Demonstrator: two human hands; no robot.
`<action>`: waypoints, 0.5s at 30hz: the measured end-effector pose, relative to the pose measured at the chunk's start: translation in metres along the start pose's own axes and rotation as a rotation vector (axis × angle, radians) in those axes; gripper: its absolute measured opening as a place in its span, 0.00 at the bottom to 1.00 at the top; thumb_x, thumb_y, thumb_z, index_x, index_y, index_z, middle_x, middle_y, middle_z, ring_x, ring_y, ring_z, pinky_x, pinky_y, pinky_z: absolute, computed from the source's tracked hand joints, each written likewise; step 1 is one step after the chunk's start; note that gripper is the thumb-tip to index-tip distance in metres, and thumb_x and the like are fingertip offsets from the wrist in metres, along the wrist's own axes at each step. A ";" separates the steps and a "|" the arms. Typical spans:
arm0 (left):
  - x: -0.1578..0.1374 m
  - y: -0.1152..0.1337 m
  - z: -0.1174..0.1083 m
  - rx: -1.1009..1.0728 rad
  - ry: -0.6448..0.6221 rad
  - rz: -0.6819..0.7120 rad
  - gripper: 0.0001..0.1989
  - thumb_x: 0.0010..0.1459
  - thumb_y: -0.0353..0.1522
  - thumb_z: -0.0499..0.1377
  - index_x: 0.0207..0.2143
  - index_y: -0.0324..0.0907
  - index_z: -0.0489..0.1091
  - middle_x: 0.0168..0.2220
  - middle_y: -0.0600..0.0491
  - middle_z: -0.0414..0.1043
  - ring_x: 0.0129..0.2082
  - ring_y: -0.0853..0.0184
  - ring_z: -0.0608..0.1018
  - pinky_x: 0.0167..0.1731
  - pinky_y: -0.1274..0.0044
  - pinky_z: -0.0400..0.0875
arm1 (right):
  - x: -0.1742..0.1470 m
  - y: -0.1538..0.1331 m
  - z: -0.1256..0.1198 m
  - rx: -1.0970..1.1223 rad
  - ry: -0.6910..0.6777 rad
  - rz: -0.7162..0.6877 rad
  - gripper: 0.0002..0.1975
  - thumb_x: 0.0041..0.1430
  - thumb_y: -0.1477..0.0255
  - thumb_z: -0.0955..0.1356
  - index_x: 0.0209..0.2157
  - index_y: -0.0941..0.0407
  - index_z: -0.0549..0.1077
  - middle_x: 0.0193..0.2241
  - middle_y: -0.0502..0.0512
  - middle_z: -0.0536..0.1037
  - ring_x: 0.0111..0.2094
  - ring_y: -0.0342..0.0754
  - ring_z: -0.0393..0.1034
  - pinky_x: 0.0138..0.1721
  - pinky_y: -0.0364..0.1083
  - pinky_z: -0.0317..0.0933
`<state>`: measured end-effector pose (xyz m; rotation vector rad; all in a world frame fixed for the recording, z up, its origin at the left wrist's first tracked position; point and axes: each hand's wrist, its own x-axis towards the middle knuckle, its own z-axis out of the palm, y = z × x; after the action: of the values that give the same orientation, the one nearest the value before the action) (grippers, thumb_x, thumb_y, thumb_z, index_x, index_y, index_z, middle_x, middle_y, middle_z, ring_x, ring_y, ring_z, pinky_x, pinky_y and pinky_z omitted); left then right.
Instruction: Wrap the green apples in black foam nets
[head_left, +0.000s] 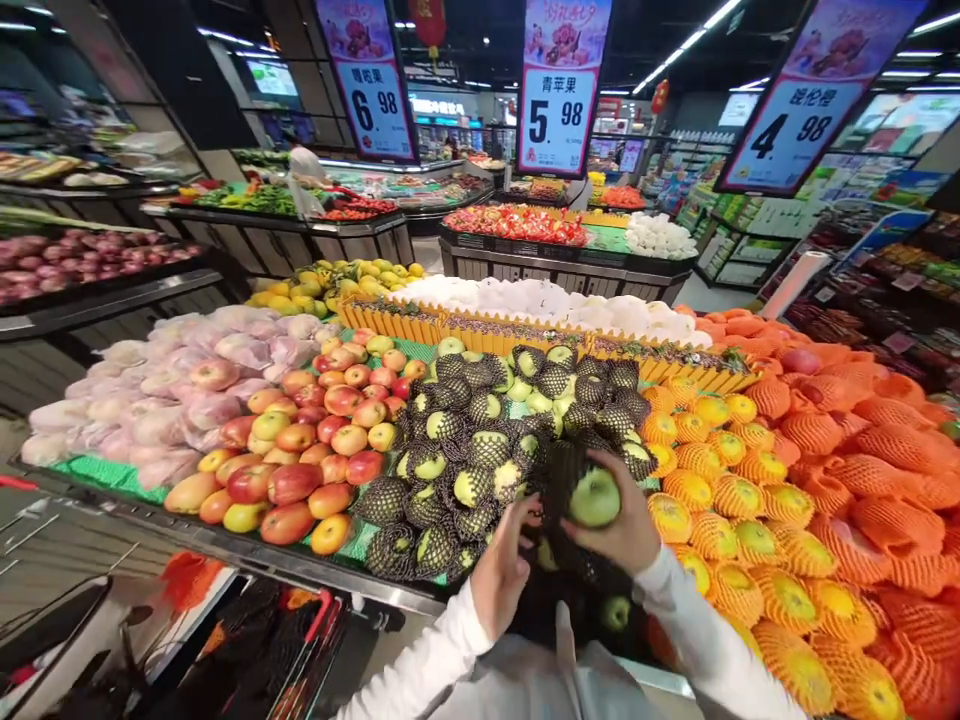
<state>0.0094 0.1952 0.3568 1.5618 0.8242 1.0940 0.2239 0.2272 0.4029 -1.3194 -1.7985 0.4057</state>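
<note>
My right hand (626, 520) is closed around a green apple (594, 497), its thumb below and fingers above. Dark foam netting sits behind and beside this apple. To its left is my left hand (504, 570), thumb and fingers apart and curved toward the apple, with no object visible in it. Beneath and beyond both hands spreads a heap of green apples in black foam nets (472, 485). A few bare green apples (538, 402) show among them farther back. Another green apple (616, 612) lies in the dark area below my right hand.
Red-yellow apples (292, 480) and bagged pale fruit (217, 375) lie left. Yellow fruit in nets (712, 490) and orange-netted fruit (877, 470) fill the right. A yellow picket divider (525, 335) runs behind. A shopping cart (262, 640) stands lower left. Price signs (559, 90) hang above.
</note>
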 end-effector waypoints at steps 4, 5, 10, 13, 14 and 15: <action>-0.010 0.000 0.000 0.074 0.251 -0.035 0.37 0.62 0.56 0.36 0.62 0.46 0.59 0.61 0.42 0.58 0.53 0.52 0.69 0.45 0.65 0.69 | 0.114 0.051 0.013 -0.420 -0.162 -0.043 0.41 0.45 0.66 0.75 0.60 0.55 0.61 0.57 0.66 0.60 0.57 0.62 0.62 0.56 0.55 0.61; -0.019 -0.002 -0.003 0.107 0.306 -0.059 0.37 0.62 0.56 0.36 0.62 0.46 0.60 0.61 0.42 0.58 0.53 0.52 0.68 0.45 0.64 0.69 | 0.141 0.061 0.027 -0.551 -0.332 -0.071 0.42 0.46 0.67 0.75 0.62 0.54 0.59 0.59 0.67 0.59 0.56 0.62 0.62 0.54 0.54 0.62; -0.099 -0.020 -0.026 0.314 0.617 -0.223 0.34 0.62 0.56 0.38 0.59 0.48 0.63 0.59 0.43 0.60 0.53 0.51 0.69 0.44 0.64 0.70 | 0.219 0.085 0.111 -0.616 -0.599 -0.244 0.38 0.37 0.83 0.77 0.53 0.53 0.71 0.55 0.65 0.70 0.60 0.63 0.58 0.58 0.56 0.54; -0.162 -0.031 -0.031 0.472 0.796 -0.378 0.30 0.64 0.52 0.39 0.59 0.47 0.62 0.57 0.44 0.62 0.53 0.53 0.70 0.46 0.63 0.71 | 0.232 0.086 0.139 -0.618 -0.653 -0.274 0.32 0.39 0.88 0.75 0.49 0.56 0.74 0.49 0.67 0.76 0.55 0.60 0.66 0.54 0.53 0.58; -0.183 -0.035 -0.030 0.530 0.852 -0.428 0.29 0.65 0.50 0.39 0.59 0.46 0.62 0.56 0.43 0.63 0.53 0.54 0.70 0.48 0.62 0.70 | 0.234 0.085 0.145 -0.617 -0.654 -0.270 0.30 0.41 0.88 0.73 0.49 0.58 0.74 0.47 0.69 0.77 0.52 0.60 0.68 0.51 0.52 0.60; -0.202 -0.040 -0.027 0.586 0.903 -0.475 0.28 0.66 0.48 0.39 0.59 0.44 0.62 0.55 0.43 0.63 0.53 0.55 0.70 0.50 0.62 0.69 | 0.233 0.084 0.151 -0.613 -0.645 -0.260 0.26 0.44 0.88 0.72 0.48 0.61 0.74 0.45 0.72 0.78 0.49 0.60 0.71 0.48 0.52 0.62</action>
<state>-0.0871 0.0320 0.2711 1.1449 2.1560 1.2454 0.1386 0.5011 0.3590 -1.4157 -2.7578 0.1345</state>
